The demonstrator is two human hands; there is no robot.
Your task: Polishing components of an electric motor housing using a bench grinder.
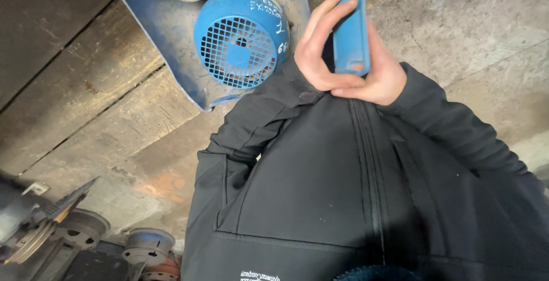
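While the camera was pointed down along a dark zipped jacket (pixel 320 189), only one hand (pixel 343 58) was seen in the head view; which hand it was could not be told for sure. It was closed loosely around a flat blue case-like object (pixel 351 32), with the fingers curled over its top edge and the thumb pressed under it. This object was held in front of the chest, just right of a blue fan cover (pixel 240 38) with a grid face. What was inside the cover could not be seen. Grey pulleys (pixel 114 241) were lying at the lower left, on the worn concrete floor (pixel 103 121).
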